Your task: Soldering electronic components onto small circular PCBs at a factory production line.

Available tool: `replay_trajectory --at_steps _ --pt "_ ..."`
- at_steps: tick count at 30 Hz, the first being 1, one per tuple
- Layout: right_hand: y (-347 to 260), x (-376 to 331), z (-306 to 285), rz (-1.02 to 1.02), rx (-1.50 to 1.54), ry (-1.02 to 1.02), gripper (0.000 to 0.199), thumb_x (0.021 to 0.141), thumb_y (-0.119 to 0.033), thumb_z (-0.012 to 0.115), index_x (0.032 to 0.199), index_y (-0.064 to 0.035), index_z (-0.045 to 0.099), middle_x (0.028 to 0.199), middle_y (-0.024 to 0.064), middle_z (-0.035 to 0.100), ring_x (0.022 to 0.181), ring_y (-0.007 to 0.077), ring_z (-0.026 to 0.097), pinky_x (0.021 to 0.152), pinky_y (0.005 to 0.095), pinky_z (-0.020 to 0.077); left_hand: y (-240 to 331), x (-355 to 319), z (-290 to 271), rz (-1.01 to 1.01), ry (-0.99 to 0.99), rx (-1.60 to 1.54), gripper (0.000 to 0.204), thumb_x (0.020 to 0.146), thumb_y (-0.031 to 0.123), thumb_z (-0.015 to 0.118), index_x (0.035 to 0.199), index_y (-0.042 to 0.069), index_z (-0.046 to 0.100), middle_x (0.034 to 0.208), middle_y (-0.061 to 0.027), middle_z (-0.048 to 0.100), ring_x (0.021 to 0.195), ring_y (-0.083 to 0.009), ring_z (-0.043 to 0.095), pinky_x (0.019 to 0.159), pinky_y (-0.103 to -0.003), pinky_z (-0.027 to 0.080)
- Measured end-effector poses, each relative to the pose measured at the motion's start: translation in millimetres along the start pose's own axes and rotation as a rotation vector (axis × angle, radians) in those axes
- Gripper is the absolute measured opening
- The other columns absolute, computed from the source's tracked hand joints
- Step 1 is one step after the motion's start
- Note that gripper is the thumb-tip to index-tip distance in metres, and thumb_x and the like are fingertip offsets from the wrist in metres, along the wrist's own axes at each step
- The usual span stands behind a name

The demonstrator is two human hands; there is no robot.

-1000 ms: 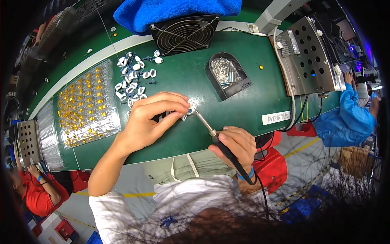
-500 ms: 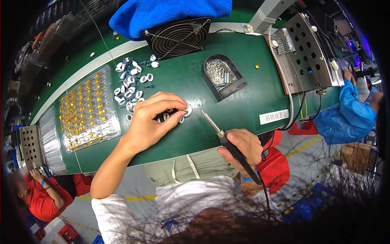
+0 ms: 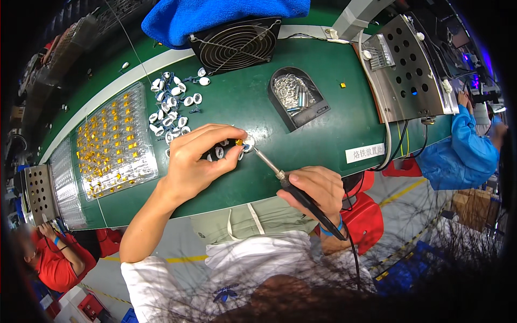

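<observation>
My left hand pinches a small white oval housing between thumb and fingertips, with a bit of yellow showing at its edge. In my right hand is a soldering iron with a black handle, its cord trailing down past the wrist. The iron's metal tip is at the housing; whether it touches is too small to tell. Several more white housings lie under and behind my left fingers. Beyond that hand, a loose heap of white housings with dark blue wires is spread over the green bench.
A clear tray of yellow-taped parts lies at left. Ahead stand a black fan with a blue towel and a dark bin of metal pieces. A perforated metal box is at right. Co-workers sit on both sides.
The soldering iron has moved left, bringing its tip from a short gap away to the housing. My left fingers have turned slightly, and yellow now shows on the part.
</observation>
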State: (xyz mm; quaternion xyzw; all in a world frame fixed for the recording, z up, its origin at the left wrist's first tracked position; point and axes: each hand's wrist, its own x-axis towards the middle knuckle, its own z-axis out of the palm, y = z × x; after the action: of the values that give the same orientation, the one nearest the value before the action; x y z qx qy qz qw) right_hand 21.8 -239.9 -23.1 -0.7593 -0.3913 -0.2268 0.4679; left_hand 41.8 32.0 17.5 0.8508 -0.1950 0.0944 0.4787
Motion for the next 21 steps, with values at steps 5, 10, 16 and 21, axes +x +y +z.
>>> replay_trajectory --at_steps 5,10,16,21 --pt "0.5 1.1 1.4 -0.006 -0.027 -0.039 0.048 0.074 -0.014 0.095 0.114 -0.0006 0.070 0.091 0.0152 0.077 0.075 0.0287 0.077 0.063 0.0343 0.0603 -5.1 0.0 2.2 0.066 0.031 -0.002 0.027 0.079 -0.006 0.081 0.105 0.000 0.076 0.101 -0.0123 0.078 0.092 -0.0244 0.077 0.081 -0.032 0.062" --pt "1.1 1.4 2.0 -0.009 -0.033 -0.046 0.047 0.075 -0.014 0.094 0.114 -0.0012 0.071 0.093 0.0150 0.077 0.074 0.0275 0.076 0.062 0.0336 0.0594 -6.5 1.0 2.8 0.077 0.033 -0.019 0.027 0.079 -0.006 0.082 0.105 0.000 0.076 0.101 -0.0126 0.078 0.091 -0.0247 0.076 0.079 -0.033 0.062" --pt "-0.4 2.3 1.3 -0.003 -0.046 -0.054 0.048 0.076 -0.014 0.094 0.116 -0.0017 0.070 0.093 0.0151 0.078 0.074 0.0270 0.076 0.063 0.0331 0.0584 -5.9 1.6 3.6 0.071 0.032 -0.013 0.026 0.079 -0.005 0.082 0.104 0.000 0.076 0.101 -0.0128 0.078 0.090 -0.0249 0.076 0.079 -0.033 0.061" --pt "-0.8 3.7 2.4 -0.007 -0.040 -0.062 0.048 0.075 -0.015 0.094 0.116 -0.0018 0.070 0.093 0.0151 0.078 0.074 0.0268 0.075 0.063 0.0328 0.0581 -6.5 -0.3 3.1 0.086 0.052 -0.022 0.026 0.079 -0.005 0.082 0.104 0.000 0.076 0.101 -0.0128 0.078 0.090 -0.0250 0.076 0.079 -0.033 0.061"
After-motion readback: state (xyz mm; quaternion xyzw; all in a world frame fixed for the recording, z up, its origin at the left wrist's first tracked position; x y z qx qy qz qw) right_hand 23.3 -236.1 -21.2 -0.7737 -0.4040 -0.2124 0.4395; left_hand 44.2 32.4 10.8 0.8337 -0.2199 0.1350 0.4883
